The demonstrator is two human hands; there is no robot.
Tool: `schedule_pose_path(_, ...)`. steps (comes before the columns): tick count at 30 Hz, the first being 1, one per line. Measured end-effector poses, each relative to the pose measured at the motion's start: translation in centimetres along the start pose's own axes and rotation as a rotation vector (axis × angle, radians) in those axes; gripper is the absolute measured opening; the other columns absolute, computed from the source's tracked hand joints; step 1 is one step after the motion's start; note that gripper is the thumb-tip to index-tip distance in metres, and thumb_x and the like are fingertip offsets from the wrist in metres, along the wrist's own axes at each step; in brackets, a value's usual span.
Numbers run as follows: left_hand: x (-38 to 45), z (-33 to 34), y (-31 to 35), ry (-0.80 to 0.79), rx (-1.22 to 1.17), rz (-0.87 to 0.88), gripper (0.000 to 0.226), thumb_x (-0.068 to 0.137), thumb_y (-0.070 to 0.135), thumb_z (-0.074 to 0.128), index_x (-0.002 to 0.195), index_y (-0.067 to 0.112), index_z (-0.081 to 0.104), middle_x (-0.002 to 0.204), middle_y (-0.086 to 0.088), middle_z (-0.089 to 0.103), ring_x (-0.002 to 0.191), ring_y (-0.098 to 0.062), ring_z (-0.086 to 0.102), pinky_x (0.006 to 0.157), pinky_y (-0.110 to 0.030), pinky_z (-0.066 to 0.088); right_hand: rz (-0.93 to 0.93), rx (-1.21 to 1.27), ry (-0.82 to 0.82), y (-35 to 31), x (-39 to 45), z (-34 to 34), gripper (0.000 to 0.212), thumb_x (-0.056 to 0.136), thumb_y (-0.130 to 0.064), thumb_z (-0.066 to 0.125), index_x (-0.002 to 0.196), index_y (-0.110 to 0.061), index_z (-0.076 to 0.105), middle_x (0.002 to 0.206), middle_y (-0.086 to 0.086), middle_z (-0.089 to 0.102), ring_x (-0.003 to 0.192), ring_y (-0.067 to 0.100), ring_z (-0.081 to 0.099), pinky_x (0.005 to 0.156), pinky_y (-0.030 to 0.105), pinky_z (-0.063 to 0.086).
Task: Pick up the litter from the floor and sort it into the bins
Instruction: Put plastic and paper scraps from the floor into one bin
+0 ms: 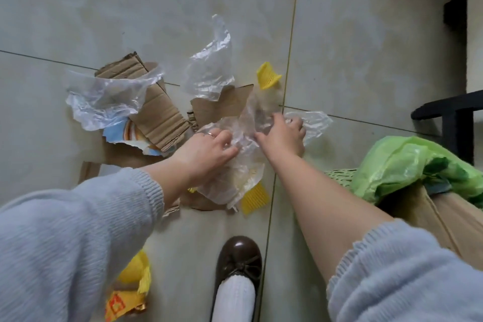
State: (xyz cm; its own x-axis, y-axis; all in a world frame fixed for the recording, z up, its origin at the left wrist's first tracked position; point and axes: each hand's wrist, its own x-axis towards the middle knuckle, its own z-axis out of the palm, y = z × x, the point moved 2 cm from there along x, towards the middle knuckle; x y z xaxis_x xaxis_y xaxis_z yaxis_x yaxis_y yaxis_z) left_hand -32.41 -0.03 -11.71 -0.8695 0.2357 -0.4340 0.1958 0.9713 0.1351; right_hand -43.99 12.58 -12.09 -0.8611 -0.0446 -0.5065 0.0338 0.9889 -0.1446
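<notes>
1. Plastic pickup is the step going on, I'd say. The left hand [209, 150] has its fingers curled into a crumpled clear plastic wrapper [235, 165] lying on the floor between the two hands.
2. The right hand [283, 133] is pressed down on the same film, with a smaller crinkled plastic piece [313, 123] just past its fingers. Can't tell if it's really gripping or only pinning it.
3. Beyond the left hand: torn corrugated cardboard [154, 110] with another clear plastic sheet [104, 99] draped on it. A third plastic bag [209, 65] sits further out between the hands.
4. Yellow foam netting [268, 76] lies beyond the right hand, and another yellow bit [254, 197] under the wrapper's near edge.
5. A green bin bag [407, 167] sits just right of the right forearm, probably where plastic goes.
6. Next move, my guess: bunch the film so nothing trails, lift it off the cardboard, then swing it right to the bag.
</notes>
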Motion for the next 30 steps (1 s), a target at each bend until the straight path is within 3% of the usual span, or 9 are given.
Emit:
schedule_pose_path(2,0.2,0.3,-0.3,0.022,-0.060,0.018,0.050,0.077,0.013,0.059,0.123,0.018,0.040,0.111,-0.007,0.047,0.096,-0.027,0.051,0.070,-0.035,0.043,-0.042,0.000,0.053,0.2,0.3,0.1,0.040,0.081,-0.041,0.065,0.116,-0.024,0.053,0.131,0.012,0.034,0.121,0.032,0.034,0.086,0.040,0.041)
schedule_pose_path(7,0.1,0.4,-1.1,0.067,-0.296,0.036,0.010,0.080,0.013,0.051,0.086,0.020,0.048,0.091,-0.001,0.051,0.084,-0.024,0.053,0.060,-0.029,0.030,-0.054,0.135,0.065,0.8,0.7,-0.5,0.015,0.090,-0.030,0.056,0.100,-0.020,0.059,0.122,0.009,0.045,0.112,0.030,0.044,0.077,0.029,0.033)
schedule_pose_path(11,-1.0,-0.5,-1.6,0.179,-0.432,-0.032,0.021,0.076,0.012,0.054,0.077,0.023,0.036,0.081,0.005,0.041,0.075,-0.019,0.041,0.058,-0.028,0.030,-0.087,0.234,0.101,0.7,-0.1,-1.2,0.005,0.087,-0.021,0.053,0.085,-0.019,0.049,0.096,0.004,0.055,0.083,0.023,0.048,0.068,0.026,0.033)
schedule_pose_path(15,-2.3,-1.7,-2.6,0.333,-0.590,-0.190,0.021,0.077,0.004,0.052,0.078,0.021,0.039,0.084,0.002,0.042,0.070,-0.027,0.048,0.056,-0.028,0.032,-0.031,0.416,0.220,0.9,-1.0,-2.3,0.017,0.082,-0.005,0.048,0.079,-0.021,0.052,0.081,-0.004,0.056,0.077,0.019,0.050,0.064,0.023,0.032)
schedule_pose_path(17,-3.0,-2.2,-3.4,0.406,-0.647,-0.274,0.018,0.080,0.003,0.053,0.089,0.018,0.049,0.096,-0.003,0.049,0.076,-0.026,0.051,0.060,-0.030,0.038,-0.036,0.461,0.248,0.8,-1.2,-2.9,0.023,0.081,-0.001,0.044,0.077,-0.022,0.053,0.080,-0.003,0.056,0.076,0.018,0.049,0.062,0.022,0.030)
schedule_pose_path(20,-3.6,-3.1,-4.6,0.478,-0.701,-0.360,0.035,0.083,0.000,0.050,0.112,0.019,0.059,0.111,-0.005,0.047,0.087,-0.022,0.049,0.071,-0.031,0.041,-0.050,0.533,0.279,0.4,-1.3,-3.9,0.030,0.077,0.002,0.040,0.072,-0.023,0.056,0.080,-0.002,0.058,0.075,0.018,0.050,0.059,0.022,0.029)
schedule_pose_path(23,-4.0,-4.6,-6.0,0.559,-0.766,-0.400,0.030,0.086,0.003,0.044,0.097,0.016,0.069,0.104,-0.001,0.048,0.096,-0.022,0.051,0.081,-0.031,0.042,-0.005,0.655,0.331,-0.1,-0.9,-5.4,0.032,0.077,0.001,0.038,0.073,-0.023,0.059,0.081,-0.001,0.061,0.075,0.018,0.052,0.062,0.021,0.034)
schedule_pose_path(27,-4.1,-6.4,-8.6,0.606,-0.780,-0.513,0.034,0.081,0.028,0.036,0.086,0.010,0.065,0.090,-0.003,0.050,0.088,-0.026,0.051,0.072,-0.034,0.038,0.082,0.820,0.351,-1.2,0.7,-7.3,0.023,0.081,-0.010,0.044,0.080,-0.013,0.067,0.081,0.002,0.062,0.076,0.020,0.053,0.065,0.026,0.041)
schedule_pose_path(30,-4.7,-7.2,-10.5,0.654,-0.706,-0.558,0.039,0.084,0.046,0.048,0.074,0.009,0.053,0.075,-0.003,0.044,0.073,-0.022,0.043,0.063,-0.030,0.028,0.063,0.867,0.319,-2.9,1.3,-7.7,0.029,0.079,-0.033,0.051,0.056,-0.015,0.051,0.058,-0.002,0.043,0.057,0.019,0.038,0.051,0.029,0.031)
